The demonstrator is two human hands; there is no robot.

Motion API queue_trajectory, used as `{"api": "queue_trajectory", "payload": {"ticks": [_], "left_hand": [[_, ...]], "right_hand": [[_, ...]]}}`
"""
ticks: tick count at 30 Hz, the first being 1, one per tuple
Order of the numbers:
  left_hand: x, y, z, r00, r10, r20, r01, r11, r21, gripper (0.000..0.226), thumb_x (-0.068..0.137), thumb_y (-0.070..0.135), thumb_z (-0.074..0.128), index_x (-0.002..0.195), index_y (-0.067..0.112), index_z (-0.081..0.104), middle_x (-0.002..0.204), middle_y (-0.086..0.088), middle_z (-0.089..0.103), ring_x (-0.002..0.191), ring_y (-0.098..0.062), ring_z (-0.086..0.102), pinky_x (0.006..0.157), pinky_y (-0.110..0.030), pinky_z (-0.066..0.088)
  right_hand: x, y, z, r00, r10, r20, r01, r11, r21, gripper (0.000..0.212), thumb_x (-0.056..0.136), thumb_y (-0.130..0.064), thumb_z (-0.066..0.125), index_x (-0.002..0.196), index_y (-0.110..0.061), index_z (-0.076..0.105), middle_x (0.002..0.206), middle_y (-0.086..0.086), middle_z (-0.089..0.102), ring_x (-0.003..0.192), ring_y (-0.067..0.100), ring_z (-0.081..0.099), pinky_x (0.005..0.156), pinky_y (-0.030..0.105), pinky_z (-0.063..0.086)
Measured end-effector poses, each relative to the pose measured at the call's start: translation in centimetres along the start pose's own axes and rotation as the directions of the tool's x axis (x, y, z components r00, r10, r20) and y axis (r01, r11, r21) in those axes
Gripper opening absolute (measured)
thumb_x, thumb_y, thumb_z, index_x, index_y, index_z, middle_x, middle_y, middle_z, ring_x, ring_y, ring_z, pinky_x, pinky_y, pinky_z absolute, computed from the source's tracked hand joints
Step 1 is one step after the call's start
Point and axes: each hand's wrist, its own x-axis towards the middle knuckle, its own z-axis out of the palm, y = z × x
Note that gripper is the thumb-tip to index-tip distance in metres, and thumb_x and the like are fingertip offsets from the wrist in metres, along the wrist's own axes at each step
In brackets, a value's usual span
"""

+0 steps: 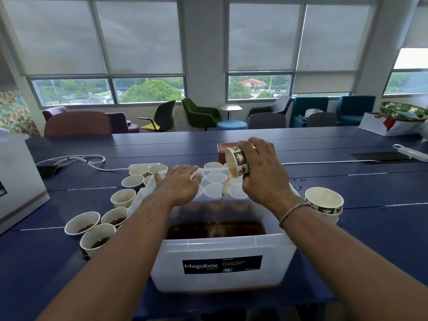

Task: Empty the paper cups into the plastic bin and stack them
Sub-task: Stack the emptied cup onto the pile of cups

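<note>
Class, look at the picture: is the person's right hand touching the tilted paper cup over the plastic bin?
Touching. The head view shows the right hand with fingers wrapped round the tilted paper cup.

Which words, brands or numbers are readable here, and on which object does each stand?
"Megabox": dark label on the front of the plastic bin.
"STORAGE": same label, small, under the brand.
"12L": same label, in a green patch.
Other small lines on the label: too blurred to read.
On the paper cup: only drawings, no readable words.
</note>
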Motion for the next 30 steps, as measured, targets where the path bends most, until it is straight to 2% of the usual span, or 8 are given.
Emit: {"api": "queue_trajectory", "payload": {"ticks": [4, 9, 13, 15, 17, 20, 24, 30], "left_hand": [[0.0, -0.1, 0.0, 1.0, 0.005, 0.001, -0.005, 1.0, -0.001, 0.051, 0.105, 0.05, 0.02, 0.154, 0.035, 0.024, 0.164, 0.007, 0.017, 0.152, -0.021, 0.009, 0.117, -0.061, -0.004], [0.2, -0.3, 0.1, 1.0, -0.012, 0.012, 0.012, 1.0, -0.009, 0.051, 0.104, 0.051, 0.019, 0.153, 0.036, 0.026, 0.163, 0.007, 0.019, 0.151, -0.021, 0.011, 0.117, -0.062, -0.003], [0.1, 1.3, -0.6, 0.998, -0.011, -0.064, 0.012, 1.0, 0.007, 0.047, 0.105, 0.048, 0.024, 0.146, 0.033, 0.042, 0.159, 0.004, 0.032, 0.148, -0.023, 0.021, 0.116, -0.063, 0.003], [-0.3, 3.5, -1.4, 0.991, 0.041, -0.125, -0.06, 0.987, -0.147, 0.043, 0.106, 0.045, 0.026, 0.135, 0.029, 0.053, 0.147, -0.002, 0.05, 0.133, -0.023, 0.045, 0.114, -0.055, 0.025], [-1.2, 6.3, -2.3, 0.984, 0.147, -0.101, -0.177, 0.871, -0.459, 0.039, 0.106, 0.042, 0.027, 0.122, 0.025, 0.059, 0.124, -0.003, 0.066, 0.104, -0.017, 0.061, 0.093, -0.039, 0.048], [-2.3, 10.9, -2.9, 0.953, 0.285, -0.105, -0.279, 0.685, -0.673, 0.036, 0.107, 0.037, 0.029, 0.123, 0.026, 0.059, 0.107, 0.001, 0.07, 0.088, -0.01, 0.067, 0.077, -0.024, 0.055], [-2.6, 16.0, -2.3, 0.937, 0.323, -0.135, -0.317, 0.621, -0.717, 0.04, 0.106, 0.04, 0.033, 0.134, 0.021, 0.055, 0.12, -0.005, 0.066, 0.097, -0.017, 0.067, 0.091, -0.038, 0.054], [-3.4, 20.3, -1.0, 0.924, 0.366, -0.113, -0.335, 0.63, -0.701, 0.041, 0.106, 0.036, 0.034, 0.14, 0.019, 0.05, 0.138, -0.003, 0.056, 0.119, -0.019, 0.055, 0.106, -0.043, 0.045]], "right_hand": [[-0.2, -0.6, -0.3, 0.999, -0.039, 0.01, 0.039, 0.997, -0.06, 0.081, 0.072, -0.022, 0.079, 0.14, -0.027, 0.036, 0.146, 0.007, 0.035, 0.135, 0.027, 0.032, 0.103, 0.04, 0.042], [-0.2, -0.8, -1.1, 0.98, -0.069, 0.187, 0.098, 0.984, -0.151, 0.072, 0.079, -0.029, 0.071, 0.141, -0.028, 0.033, 0.143, 0.003, 0.036, 0.132, 0.024, 0.03, 0.105, 0.041, 0.033], [-0.1, 0.0, -2.5, 0.969, -0.022, 0.246, 0.054, 0.991, -0.125, 0.069, 0.08, -0.038, 0.07, 0.139, -0.027, 0.036, 0.137, 0.002, 0.044, 0.126, 0.023, 0.037, 0.103, 0.042, 0.036], [-0.3, 0.8, -3.7, 0.963, 0.021, 0.269, -0.009, 0.999, -0.047, 0.068, 0.079, -0.047, 0.069, 0.136, -0.028, 0.037, 0.133, 0.0, 0.05, 0.119, 0.021, 0.046, 0.1, 0.042, 0.043], [-0.6, 1.6, -5.1, 0.956, 0.067, 0.284, -0.092, 0.993, 0.073, 0.073, 0.077, -0.051, 0.07, 0.136, -0.032, 0.031, 0.127, -0.001, 0.056, 0.11, 0.02, 0.055, 0.091, 0.042, 0.051], [-1.3, 3.3, -7.6, 0.957, 0.117, 0.265, -0.161, 0.976, 0.15, 0.082, 0.078, -0.048, 0.072, 0.14, -0.035, 0.021, 0.128, 0.001, 0.058, 0.106, 0.023, 0.059, 0.086, 0.039, 0.053], [-2.0, 6.4, -10.6, 0.938, 0.223, 0.267, -0.283, 0.935, 0.214, 0.078, 0.075, -0.039, 0.077, 0.136, -0.033, 0.03, 0.119, -0.002, 0.06, 0.098, 0.017, 0.056, 0.08, 0.032, 0.046], [-3.7, 9.7, -12.1, 0.908, 0.322, 0.269, -0.388, 0.888, 0.246, 0.074, 0.067, -0.037, 0.083, 0.125, -0.029, 0.038, 0.108, -0.002, 0.064, 0.095, 0.02, 0.062, 0.081, 0.042, 0.054]]}}
